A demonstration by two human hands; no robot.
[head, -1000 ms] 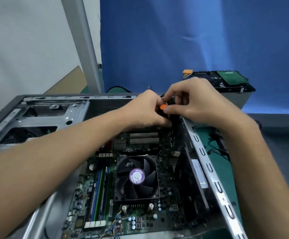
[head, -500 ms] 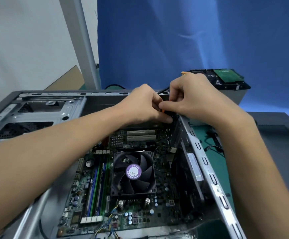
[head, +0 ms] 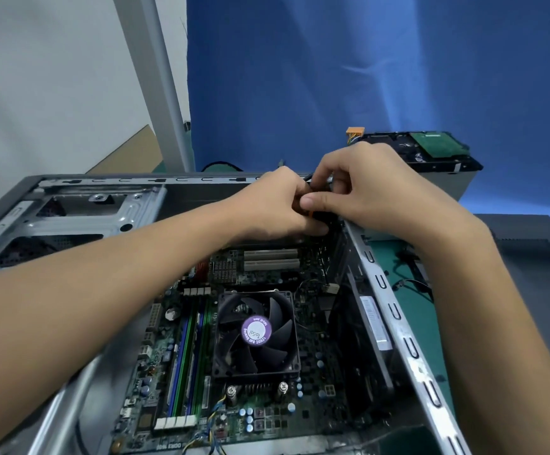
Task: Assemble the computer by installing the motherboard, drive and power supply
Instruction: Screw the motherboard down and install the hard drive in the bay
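Landmark: cooler fan [head: 256, 333], sitting mid-board. The motherboard [head: 316, 356] is lying flat in the open case [head: 395, 310], all around the fan, and is looking seated. Beyond the fan, at the case's far right corner, both hands are working together. The left hand [head: 277, 205] is curling, fingertips pinching a small orange-and-black piece [head: 309, 213]. The right hand [head: 365, 192] is curling too, thumb and forefinger pinching the same piece from the other side. What the piece is I cannot tell, as most of it is hiding under fingers; a thin black cable [head: 308, 177] is running out behind it. Judging it light, rigid plastic, best gripped by its body rather than any lead, and pushed straight. The board is looking stiff yet fragile and crowded with small parts, so any pressing should be going onto edges or connector shells only. The drive [head: 431, 149] is waiting well beyond the fan and to its right, outside the case. It is resting on a pale box [head: 447, 185], green circuit side up, with an orange plug [head: 355, 130] at its left end. Probably dense and smooth-sided; taking it by the long side edges, off the green board, seems wise. Whether the pale box is the power supply, I cannot tell. The green tabletop [head: 431, 330] is showing right of the fan past the case rim, with loose dark wires [head: 411, 284] lying on it. A blue cloth [head: 332, 77] is hanging behind, and a grey post [head: 155, 77] is rising beyond the fan to its left.
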